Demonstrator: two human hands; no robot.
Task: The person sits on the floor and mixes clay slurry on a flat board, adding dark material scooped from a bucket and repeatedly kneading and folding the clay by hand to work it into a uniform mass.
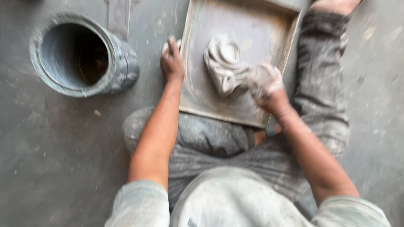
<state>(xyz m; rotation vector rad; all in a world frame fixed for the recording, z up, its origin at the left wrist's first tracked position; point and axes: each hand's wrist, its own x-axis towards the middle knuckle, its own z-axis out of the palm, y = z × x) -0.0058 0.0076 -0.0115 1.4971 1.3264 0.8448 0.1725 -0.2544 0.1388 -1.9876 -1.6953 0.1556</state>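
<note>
While the whole view is softened by blur, the materials read clearly enough: a shallow square metal tray (202, 88), dull grey-brown and smeared with pale dust, lies on a rough grey concrete floor (54, 159) flecked with white specks. In the tray sits a crumpled, dust-whitened rag (223, 63), bunched into soft folds with a rounded swirl at its far end. Left of the tray, well apart from it, lies a short, wide cylinder (84, 54) of grey ribbed material on its side, its dark hollow mouth facing the camera.

The tray has low raised rims; its near edge rests over the person's folded legs in dusty grey trousers (202, 138), and its right rim runs close along a bent leg. Between the tray's left rim and the cylinder there is a strip of bare floor; the tray's interior around the rag is open.

The left hand (171, 61) lies against the tray's left rim, fingers curled over the edge and gripping it, the forearm reaching straight out from a pale sleeve. The right hand (266, 82), coated in white powder, is inside the tray near its right rim, fingers closed on the near end of the rag, wrist bent inward.
</note>
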